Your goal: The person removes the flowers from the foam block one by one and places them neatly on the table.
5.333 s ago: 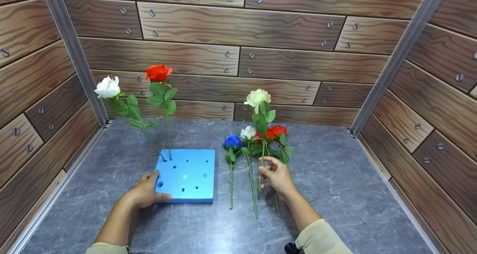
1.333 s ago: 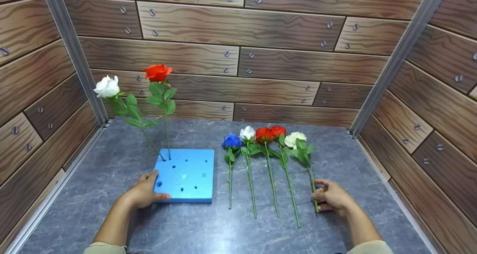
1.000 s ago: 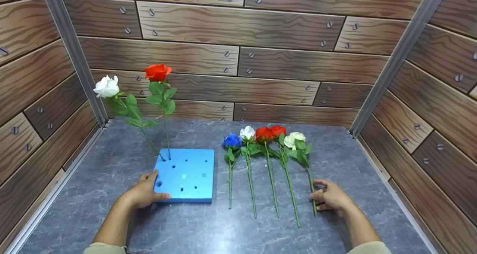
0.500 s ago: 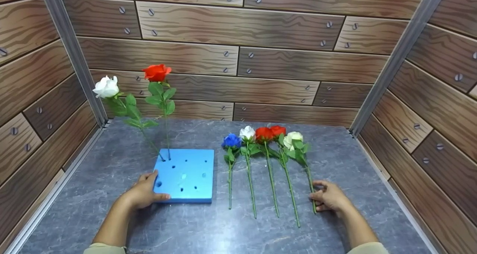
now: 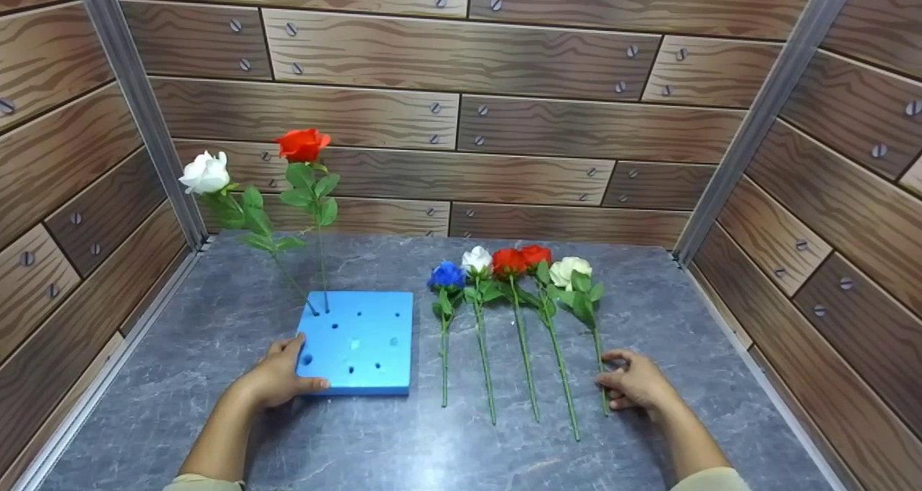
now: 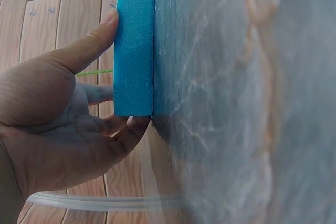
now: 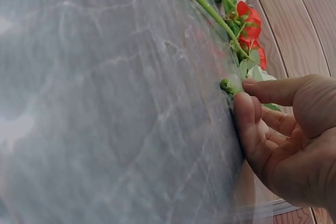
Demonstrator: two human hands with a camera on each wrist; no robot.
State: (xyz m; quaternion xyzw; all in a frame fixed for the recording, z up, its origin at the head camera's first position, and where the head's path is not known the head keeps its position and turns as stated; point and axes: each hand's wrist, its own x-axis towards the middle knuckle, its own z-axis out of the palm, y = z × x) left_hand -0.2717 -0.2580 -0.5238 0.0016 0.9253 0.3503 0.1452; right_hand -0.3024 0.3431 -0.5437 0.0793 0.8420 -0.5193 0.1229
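left hand [image 5: 277,377] grips blue block [image 5: 374,358] | right hand [image 5: 637,381] pinches cream rose [image 5: 570,272], since lowered onto table [image 5: 346,448]

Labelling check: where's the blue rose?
Head view: the blue rose lies just right of the blue block, leftmost in the row of five, beside a white rose.

Before you, a grey marbled tabletop [image 5: 346,440] bears, left to right, a perforated blue block [image 5: 374,347], blue rose [image 5: 446,276], white rose [image 5: 477,260], two red roses [image 5: 509,262] and cream rose [image 5: 570,272].
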